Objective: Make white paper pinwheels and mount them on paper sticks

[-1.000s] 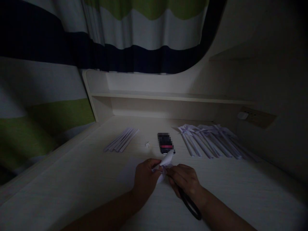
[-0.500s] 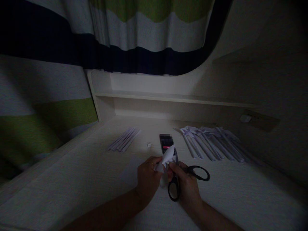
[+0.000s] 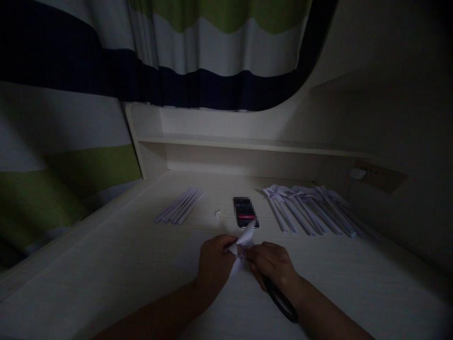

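Pinches folded paper (image 3: pixel 245 233) in left hand (image 3: pixel 214 259), well in front of the back edge of the desk (image 3: pixel 127 250), apparently to steady it; grips scissors (image 3: pixel 272 289) in right hand (image 3: pixel 272 262), seemingly tucked back to allow pinching.

From where I stand, this place seems to be a room in a private home, maybe a bedroom or a study corner, but I cannot tell which of these. The curtain (image 3: pixel 219 49), with its wide bands of green, pale grey and dark navy, hangs behind the furniture and also down the left side, and it looks quite domestic to me. The pale desk (image 3: pixel 106 278) has one long, low shelf (image 3: pixel 247 143) along its back, and on the right wall a household socket plate (image 3: pixel 385 178) carries a white plug (image 3: pixel 357 174).
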`<state>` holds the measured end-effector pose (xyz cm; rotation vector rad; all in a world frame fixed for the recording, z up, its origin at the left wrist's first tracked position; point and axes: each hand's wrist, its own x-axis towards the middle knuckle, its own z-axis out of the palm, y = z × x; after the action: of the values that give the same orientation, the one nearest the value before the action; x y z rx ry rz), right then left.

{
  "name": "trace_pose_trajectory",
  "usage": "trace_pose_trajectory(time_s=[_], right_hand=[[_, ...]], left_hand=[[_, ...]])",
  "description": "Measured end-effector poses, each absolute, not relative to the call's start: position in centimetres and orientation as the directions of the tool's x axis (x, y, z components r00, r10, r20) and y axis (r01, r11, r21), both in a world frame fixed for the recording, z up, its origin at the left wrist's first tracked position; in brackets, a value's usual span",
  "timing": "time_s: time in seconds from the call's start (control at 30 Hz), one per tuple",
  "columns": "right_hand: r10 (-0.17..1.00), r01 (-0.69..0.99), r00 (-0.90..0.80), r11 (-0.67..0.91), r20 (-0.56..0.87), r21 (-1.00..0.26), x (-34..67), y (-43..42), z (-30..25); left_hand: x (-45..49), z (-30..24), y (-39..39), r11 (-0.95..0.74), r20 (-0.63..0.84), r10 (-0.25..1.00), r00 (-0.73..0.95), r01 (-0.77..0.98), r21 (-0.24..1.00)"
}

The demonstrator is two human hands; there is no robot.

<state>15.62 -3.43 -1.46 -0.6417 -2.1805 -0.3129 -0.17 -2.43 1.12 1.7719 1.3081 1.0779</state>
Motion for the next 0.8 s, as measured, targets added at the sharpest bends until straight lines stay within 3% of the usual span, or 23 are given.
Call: trace_pose_trajectory(time_s=[0.1,0.17,0.23,0.33,0.4,0.5,0.63,0.7,0.8], right_hand=[[0.36,0.527,-0.505,0.848,0.785,-0.05,15.5,-3.5,-1.2],[0.47,0.545,-0.36,0.807,0.806,-0.227,14.8,-3.9,-1.1],[0.649,0.537,-0.15,0.687,0.746,-0.49,13.8,-4.4,-1.0],[0.888,0.356,0.139,0.368,0.438,-0.859,12.5,-5.1,-0.7],[0.949,0.145,0.212,0.207,0.234,-0.968,11.8,-5.4,-0.3],[0.962,-0.127,0.256,0.135,0.1,-0.983,11.2,-5.4,0.3],[0.972,-0.352,0.234,0.083,-0.002,-0.932,10.9,-5.1,0.6],[0.976,-0.388,0.219,0.07,-0.018,-0.919,10.9,-5.1,0.4],[0.968,-0.296,0.246,0.119,0.045,-0.948,11.0,-5.2,0.1]], left_hand=[[-0.1,1.0,-2.4,-0.214,0.183,0.976,0.121,0.359,0.909],[0.0,0.8,-2.4,-0.209,0.188,0.978,0.095,0.338,0.917],[0.1,0.6,-2.3,-0.213,0.201,0.977,0.07,0.314,0.925],[0.3,0.4,-2.4,-0.222,0.221,0.975,0.035,0.291,0.931],[0.3,0.4,-2.5,-0.234,0.242,0.97,0.012,0.309,0.922],[0.3,0.4,-2.6,-0.298,0.323,0.947,-0.003,0.374,0.878],[0.2,0.1,-2.6,-0.454,0.491,0.87,0.039,0.451,0.769],[0.2,-0.1,-2.5,-0.512,0.549,0.834,0.058,0.456,0.728],[0.2,-0.3,-2.5,-0.534,0.574,0.817,0.06,0.457,0.711]])
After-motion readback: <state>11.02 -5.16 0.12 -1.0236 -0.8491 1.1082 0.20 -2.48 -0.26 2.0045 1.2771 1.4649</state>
